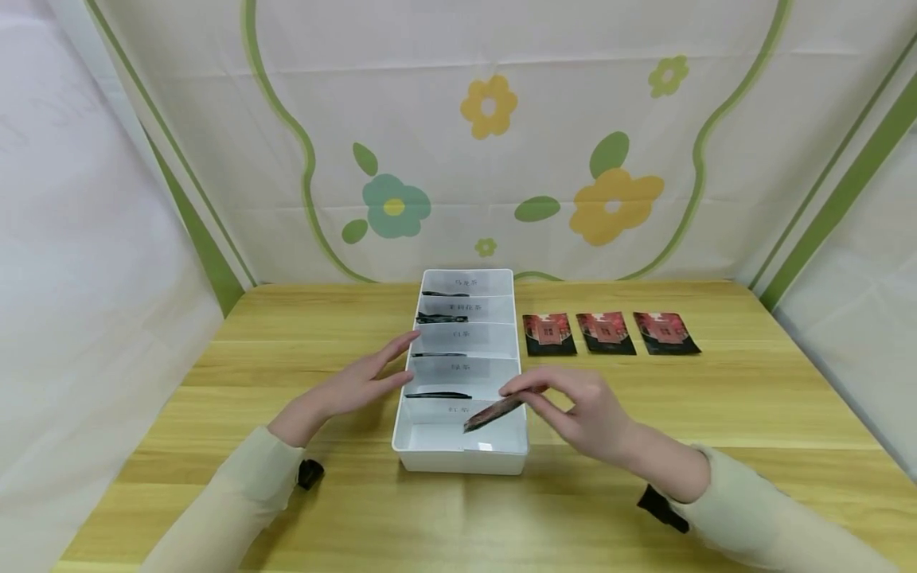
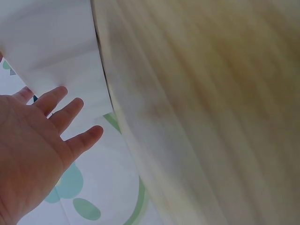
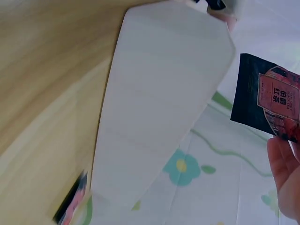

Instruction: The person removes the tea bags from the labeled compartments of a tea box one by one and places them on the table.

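Note:
My right hand (image 1: 583, 410) pinches a tea packet (image 1: 494, 411) by one end, tilted over the nearest compartment of a white divided box (image 1: 458, 461). In the right wrist view the packet (image 3: 269, 96) is dark with a red label, and the hand (image 3: 286, 173) grips its edge. On the box's left side, the fingertips of my left hand (image 1: 351, 388) rest at the rim, fingers spread. The left wrist view shows that hand (image 2: 37, 145) with extended fingers beside the white wall. Dark packets (image 1: 438, 395) stand in the four farther compartments, each labelled in print.
To the right of the box, three red and black packets (image 1: 550, 334) lie in a row on the wooden table (image 1: 645, 454). A white cloth (image 1: 444, 95) with flowers hangs behind the table, and plain cloth walls flank both sides.

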Action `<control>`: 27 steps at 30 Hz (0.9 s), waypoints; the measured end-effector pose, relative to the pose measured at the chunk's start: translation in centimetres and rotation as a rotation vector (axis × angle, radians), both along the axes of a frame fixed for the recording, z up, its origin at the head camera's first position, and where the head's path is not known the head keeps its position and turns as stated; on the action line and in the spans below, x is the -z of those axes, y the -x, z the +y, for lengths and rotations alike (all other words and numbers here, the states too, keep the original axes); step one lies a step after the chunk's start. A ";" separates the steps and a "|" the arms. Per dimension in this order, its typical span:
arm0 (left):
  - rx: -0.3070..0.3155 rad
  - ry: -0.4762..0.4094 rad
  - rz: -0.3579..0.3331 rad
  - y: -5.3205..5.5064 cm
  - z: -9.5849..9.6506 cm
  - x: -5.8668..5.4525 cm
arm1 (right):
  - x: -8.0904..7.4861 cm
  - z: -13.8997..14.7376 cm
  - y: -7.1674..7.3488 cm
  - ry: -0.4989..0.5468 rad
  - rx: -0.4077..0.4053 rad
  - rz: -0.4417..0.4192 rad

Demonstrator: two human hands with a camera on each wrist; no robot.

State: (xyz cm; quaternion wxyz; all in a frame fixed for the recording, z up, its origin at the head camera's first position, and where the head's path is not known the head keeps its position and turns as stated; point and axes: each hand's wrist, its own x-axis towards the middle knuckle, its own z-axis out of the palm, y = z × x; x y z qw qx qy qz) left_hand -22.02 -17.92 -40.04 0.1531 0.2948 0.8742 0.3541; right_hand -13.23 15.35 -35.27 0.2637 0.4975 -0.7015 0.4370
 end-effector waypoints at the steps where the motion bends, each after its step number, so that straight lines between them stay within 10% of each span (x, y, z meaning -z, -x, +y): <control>1: 0.000 0.001 0.002 0.0 0.0 0.0 | -0.1 0.6 0.0 -0.002 0.016 -0.006; 7: -0.003 0.004 0.006 -0.2 0.0 -0.2 | -0.4 4.5 0.0 -0.038 0.171 -0.085; 27: 0.014 -0.012 0.003 -0.2 0.1 -0.3 | 0.6 16.9 1.4 -0.181 0.630 0.035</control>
